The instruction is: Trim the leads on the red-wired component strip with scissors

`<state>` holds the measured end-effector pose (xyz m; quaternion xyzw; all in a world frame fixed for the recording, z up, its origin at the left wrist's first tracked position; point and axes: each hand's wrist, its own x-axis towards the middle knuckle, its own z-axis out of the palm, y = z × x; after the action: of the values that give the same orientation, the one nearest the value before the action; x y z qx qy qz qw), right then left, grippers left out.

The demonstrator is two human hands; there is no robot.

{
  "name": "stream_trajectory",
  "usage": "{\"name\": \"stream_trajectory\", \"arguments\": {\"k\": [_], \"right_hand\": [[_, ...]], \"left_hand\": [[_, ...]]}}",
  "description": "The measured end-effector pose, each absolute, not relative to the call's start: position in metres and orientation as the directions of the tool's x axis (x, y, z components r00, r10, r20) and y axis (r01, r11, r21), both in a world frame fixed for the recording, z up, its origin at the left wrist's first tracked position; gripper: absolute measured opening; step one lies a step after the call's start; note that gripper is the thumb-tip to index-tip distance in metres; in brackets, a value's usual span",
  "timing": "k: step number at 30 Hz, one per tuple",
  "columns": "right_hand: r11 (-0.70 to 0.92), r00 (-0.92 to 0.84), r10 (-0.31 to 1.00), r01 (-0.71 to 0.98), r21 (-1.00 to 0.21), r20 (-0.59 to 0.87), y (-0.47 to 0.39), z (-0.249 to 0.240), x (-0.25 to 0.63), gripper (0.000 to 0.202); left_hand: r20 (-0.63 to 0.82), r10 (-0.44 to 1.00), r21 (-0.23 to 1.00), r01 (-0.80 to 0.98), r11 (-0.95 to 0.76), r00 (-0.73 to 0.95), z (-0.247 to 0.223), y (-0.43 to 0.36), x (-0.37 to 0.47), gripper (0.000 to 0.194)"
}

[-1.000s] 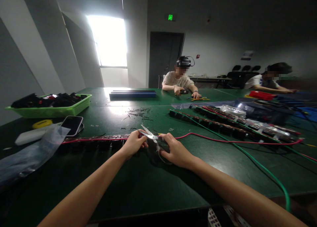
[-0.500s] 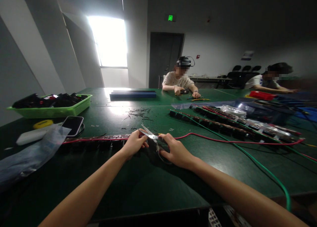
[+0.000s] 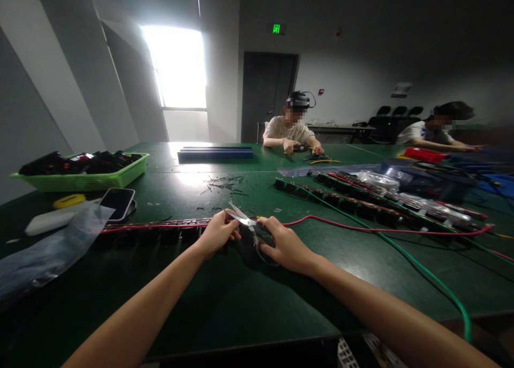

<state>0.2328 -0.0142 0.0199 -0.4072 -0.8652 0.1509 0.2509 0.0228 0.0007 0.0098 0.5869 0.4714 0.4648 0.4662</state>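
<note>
My right hand [image 3: 287,246] is closed on the handles of a pair of scissors [image 3: 246,221]. The scissors' blades are parted and point up and left, beside the fingertips of my left hand [image 3: 220,231]. My left hand is closed at the right end of a long black strip [image 3: 160,232] with a red wire along it; what exactly its fingers pinch is hidden. A red wire [image 3: 341,224] runs from near the scissors to the right across the green table [image 3: 225,303].
A green basket [image 3: 84,181] of black parts, a phone [image 3: 117,203] and a plastic bag [image 3: 60,250] are at left. Wire offcuts [image 3: 225,184] lie ahead. More wired strips [image 3: 345,203] and a green wire [image 3: 421,274] are at right. Two people sit across the table.
My hands and the scissors have hardly moved. Across the table, the person's hand at the coloured wires has lifted slightly towards the tool in the other hand.
</note>
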Motion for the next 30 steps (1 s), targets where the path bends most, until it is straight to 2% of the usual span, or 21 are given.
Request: {"name": "stream_trajectory", "arguments": {"k": [7,15,20,30], "right_hand": [[0.629,-0.547,0.774,0.601,-0.493,0.320,-0.0127,0.0193,0.2336,0.049],[0.633,-0.495,0.771,0.533,-0.561,0.401,-0.0072,0.0159,0.2329,0.040],[0.642,-0.473,0.767,0.557,-0.527,0.434,-0.0100,0.0171,0.2320,0.042],[0.589,-0.451,0.808,0.648,-0.483,0.379,-0.0148,0.0215,0.2330,0.049]], "left_hand": [[0.107,0.985,0.982,0.140,-0.126,0.136,0.0094,0.0015,0.0228,0.013],[0.108,0.987,0.980,0.155,-0.126,0.122,0.0120,-0.0008,0.0230,0.016],[0.107,0.989,0.983,0.139,-0.121,0.103,0.0132,-0.0019,0.0238,0.012],[0.097,0.989,0.989,0.105,-0.108,0.110,0.0105,0.0001,0.0235,0.014]]}}
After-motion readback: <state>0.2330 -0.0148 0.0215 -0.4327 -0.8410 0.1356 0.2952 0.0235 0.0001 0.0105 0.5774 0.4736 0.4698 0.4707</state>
